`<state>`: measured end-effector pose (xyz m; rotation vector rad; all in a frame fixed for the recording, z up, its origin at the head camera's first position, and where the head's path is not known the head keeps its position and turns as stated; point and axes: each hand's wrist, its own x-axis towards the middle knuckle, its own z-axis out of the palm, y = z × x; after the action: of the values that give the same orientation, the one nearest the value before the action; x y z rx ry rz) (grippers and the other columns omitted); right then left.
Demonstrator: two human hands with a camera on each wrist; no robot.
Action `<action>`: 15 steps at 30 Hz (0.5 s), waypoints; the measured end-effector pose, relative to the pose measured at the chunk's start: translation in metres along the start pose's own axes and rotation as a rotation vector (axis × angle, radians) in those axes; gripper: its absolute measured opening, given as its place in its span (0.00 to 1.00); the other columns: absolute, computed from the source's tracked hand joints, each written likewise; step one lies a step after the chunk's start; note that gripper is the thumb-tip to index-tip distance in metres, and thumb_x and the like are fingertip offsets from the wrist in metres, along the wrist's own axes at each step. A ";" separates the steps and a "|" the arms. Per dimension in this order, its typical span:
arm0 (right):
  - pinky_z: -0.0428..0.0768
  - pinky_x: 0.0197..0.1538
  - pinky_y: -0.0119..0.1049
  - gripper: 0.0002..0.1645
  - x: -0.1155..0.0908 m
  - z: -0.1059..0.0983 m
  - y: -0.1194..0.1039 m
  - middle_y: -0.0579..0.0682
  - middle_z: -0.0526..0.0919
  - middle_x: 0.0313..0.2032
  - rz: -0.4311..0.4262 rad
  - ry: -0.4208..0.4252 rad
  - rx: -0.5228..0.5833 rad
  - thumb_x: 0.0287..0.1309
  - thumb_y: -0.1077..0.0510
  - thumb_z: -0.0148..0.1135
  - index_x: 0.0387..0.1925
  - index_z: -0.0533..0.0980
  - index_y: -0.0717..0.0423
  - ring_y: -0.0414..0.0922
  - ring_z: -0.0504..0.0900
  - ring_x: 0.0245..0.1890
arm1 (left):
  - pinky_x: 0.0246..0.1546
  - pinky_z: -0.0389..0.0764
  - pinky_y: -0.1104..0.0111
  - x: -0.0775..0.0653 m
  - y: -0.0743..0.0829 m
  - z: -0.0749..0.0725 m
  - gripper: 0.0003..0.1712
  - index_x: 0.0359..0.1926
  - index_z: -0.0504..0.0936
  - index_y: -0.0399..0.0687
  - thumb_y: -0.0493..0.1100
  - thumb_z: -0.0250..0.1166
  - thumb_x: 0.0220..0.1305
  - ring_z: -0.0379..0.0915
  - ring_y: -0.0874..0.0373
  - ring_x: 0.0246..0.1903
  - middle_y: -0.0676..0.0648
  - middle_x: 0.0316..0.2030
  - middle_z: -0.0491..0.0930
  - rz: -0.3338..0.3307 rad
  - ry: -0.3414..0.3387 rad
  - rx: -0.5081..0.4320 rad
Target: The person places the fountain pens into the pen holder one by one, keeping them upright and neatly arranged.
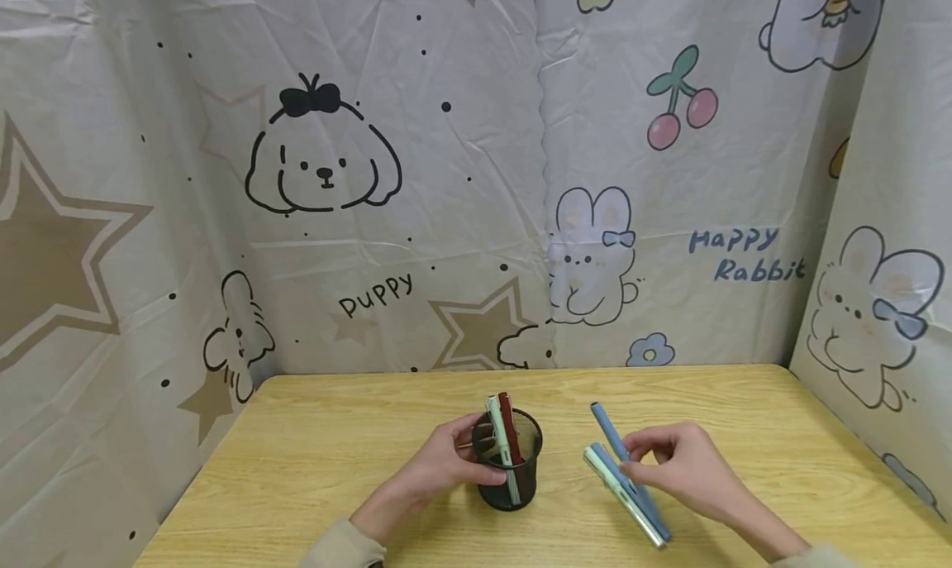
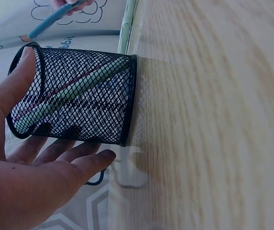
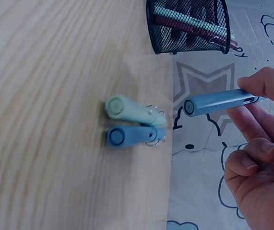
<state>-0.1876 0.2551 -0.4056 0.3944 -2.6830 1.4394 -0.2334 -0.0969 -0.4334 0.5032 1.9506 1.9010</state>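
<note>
My left hand (image 1: 439,465) holds a black mesh pen holder (image 2: 86,93), thumb at its rim side and fingers round the other side. The holder stands upright on the table. A pale green pen (image 1: 497,426) and a dark red pen (image 1: 509,423) lean inside it. To the right, my right hand (image 1: 692,469) pinches a blue pen (image 3: 218,101) between thumb and fingers, raised off the table. Below it, a second pale green pen (image 3: 127,109) and another blue pen (image 3: 129,136) lie side by side on the wood.
The light wood table (image 1: 335,436) reaches back to a pale cloth (image 1: 476,221) printed with cartoon animals and stars. More of this cloth hangs at the left and right sides.
</note>
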 end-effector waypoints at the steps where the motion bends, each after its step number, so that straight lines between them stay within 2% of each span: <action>1: 0.62 0.22 0.31 0.13 0.001 0.001 -0.001 0.44 0.87 0.29 -0.001 0.002 0.005 0.55 0.58 0.80 0.40 0.89 0.60 0.35 0.61 0.18 | 0.62 0.79 0.54 0.000 0.000 0.000 0.48 0.75 0.70 0.41 0.28 0.80 0.54 0.78 0.43 0.61 0.41 0.62 0.80 0.000 0.001 0.000; 15: 0.60 0.21 0.30 0.11 0.014 0.013 -0.024 0.43 0.89 0.30 -0.082 0.015 0.036 0.55 0.56 0.81 0.40 0.91 0.54 0.35 0.60 0.17 | 0.63 0.79 0.53 0.001 -0.001 -0.001 0.47 0.75 0.71 0.42 0.28 0.80 0.54 0.78 0.43 0.61 0.41 0.62 0.81 0.001 -0.001 0.006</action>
<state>-0.1947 0.2292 -0.3912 0.4874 -2.6000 1.4632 -0.2344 -0.0970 -0.4343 0.5068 1.9562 1.8966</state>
